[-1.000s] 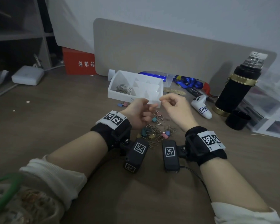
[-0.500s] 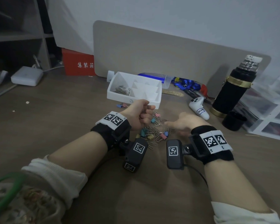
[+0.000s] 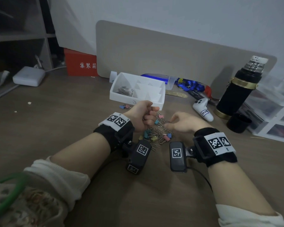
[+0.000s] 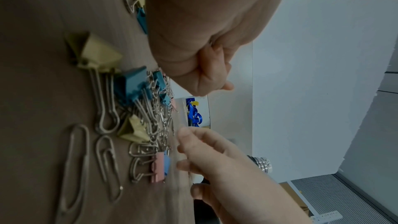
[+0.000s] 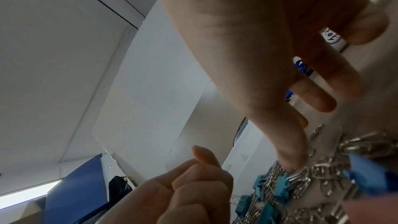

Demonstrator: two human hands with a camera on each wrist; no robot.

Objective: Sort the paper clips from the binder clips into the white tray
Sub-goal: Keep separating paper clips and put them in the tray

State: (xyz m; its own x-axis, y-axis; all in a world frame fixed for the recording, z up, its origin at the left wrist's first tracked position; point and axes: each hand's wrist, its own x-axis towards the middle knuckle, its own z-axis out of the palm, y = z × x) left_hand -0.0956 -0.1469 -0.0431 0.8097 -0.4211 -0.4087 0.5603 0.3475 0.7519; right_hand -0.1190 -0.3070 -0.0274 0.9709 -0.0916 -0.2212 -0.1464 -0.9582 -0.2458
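Sitting between both hands is the mixed clip pile (image 3: 156, 133) on the desk (image 3: 56, 128), white tray (image 3: 136, 97) just behind. Left hand (image 3: 142, 117) is fisted above it, can't tell if holding anything; right hand (image 3: 185, 123), fingers loosely spread, touches the pile's edge.

Dim, cool indoor light; soft shadows; wide-angle edge distortion; wrist views blurred.

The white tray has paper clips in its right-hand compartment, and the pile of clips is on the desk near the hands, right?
Not quite. In the head view the paper clips lie in the left compartment of the white tray, not the right. The mixed pile of clips does lie on the desk by the hands.
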